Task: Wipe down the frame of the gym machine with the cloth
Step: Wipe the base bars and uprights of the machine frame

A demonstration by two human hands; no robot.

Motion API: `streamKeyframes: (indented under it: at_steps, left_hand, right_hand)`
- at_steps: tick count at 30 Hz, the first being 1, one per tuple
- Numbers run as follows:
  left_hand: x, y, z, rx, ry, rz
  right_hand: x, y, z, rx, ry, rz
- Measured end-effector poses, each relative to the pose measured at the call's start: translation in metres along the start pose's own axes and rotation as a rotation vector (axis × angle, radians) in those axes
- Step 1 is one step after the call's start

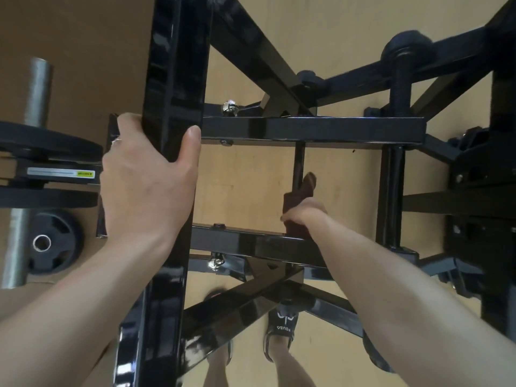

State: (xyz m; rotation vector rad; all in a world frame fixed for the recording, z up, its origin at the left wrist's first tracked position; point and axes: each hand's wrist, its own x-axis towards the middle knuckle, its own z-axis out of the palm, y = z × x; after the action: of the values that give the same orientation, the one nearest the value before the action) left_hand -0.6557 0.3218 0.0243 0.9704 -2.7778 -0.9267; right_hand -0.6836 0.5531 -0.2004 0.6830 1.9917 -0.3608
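I look straight down through the glossy black steel frame (312, 129) of the gym machine. My left hand (145, 180) grips the thick upright beam (176, 79) at the left, thumb on its right face and fingers round its left side. My right hand (303, 216) reaches down between two crossbars and holds a dark brown cloth (298, 196) against a thin black vertical rod (299, 160). The cloth sticks up past my fingers along the rod, and its lower end hangs in front of the near crossbar (251, 244).
Black weight plates (47, 152) sit on a silver bar (36, 90) at the left, with a smaller plate (54, 245) on the floor below. My sandalled feet (280, 333) stand on the light wooden floor (245, 180). Diagonal braces and a threaded knob (402, 60) crowd the right side.
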Motion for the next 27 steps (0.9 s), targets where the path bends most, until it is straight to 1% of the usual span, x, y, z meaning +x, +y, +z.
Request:
streamKeyframes:
  at_steps: [2,3,5,7,10,13,15,17,18,20,21,22,23,24,27]
  left_hand:
    - [0.0,0.001,0.0,0.003,-0.003,-0.002]
    - [0.0,0.001,0.0,0.006,-0.003,0.0]
    - [0.001,-0.001,0.0,0.016,-0.002,0.006]
    - [0.002,-0.003,0.001,0.013,0.0,0.007]
    - [0.003,-0.004,0.003,0.019,0.005,0.01]
    - [0.003,-0.005,0.003,0.039,0.014,0.009]
    - [0.004,-0.004,0.003,0.04,0.006,0.009]
    - [0.003,-0.003,0.002,0.038,0.001,0.01]
    - [0.003,-0.002,0.001,0.04,0.001,0.011]
    - [0.001,0.0,0.0,0.043,0.005,0.005]
    - [0.001,0.0,0.0,0.038,0.005,0.001]
    - [0.001,0.001,0.0,0.033,0.004,-0.003]
    - [0.001,0.003,0.0,0.032,0.004,-0.005]
    - [0.0,0.004,-0.001,0.035,0.004,-0.007]
    - [-0.001,0.007,-0.003,0.043,0.003,-0.019]
  right_hand:
    - [-0.003,0.001,-0.005,-0.03,-0.057,0.0]
    - [-0.001,0.0,-0.006,0.023,-0.05,-0.028]
    - [0.004,-0.009,-0.015,0.235,0.028,-0.102]
    - [0.014,-0.03,-0.031,0.359,0.163,-0.194]
    - [0.026,-0.062,-0.053,0.319,0.269,-0.236]
    - [0.028,-0.064,-0.043,0.196,0.318,-0.212]
    - [0.022,-0.042,-0.025,0.12,0.249,-0.16]
    - [0.008,-0.016,-0.005,0.004,0.122,-0.098]
    - [0.001,-0.008,0.0,-0.092,0.041,-0.077]
    - [-0.009,0.0,0.0,-0.29,-0.135,-0.093]
    - [-0.012,0.0,-0.004,-0.311,-0.192,-0.105]
    - [-0.014,-0.001,-0.008,-0.287,-0.202,-0.125]
    - [-0.018,-0.001,-0.012,-0.251,-0.161,-0.16]
    - [-0.025,0.0,-0.015,-0.242,-0.07,-0.214]
    - [-0.063,0.003,-0.016,-0.31,0.23,-0.498]
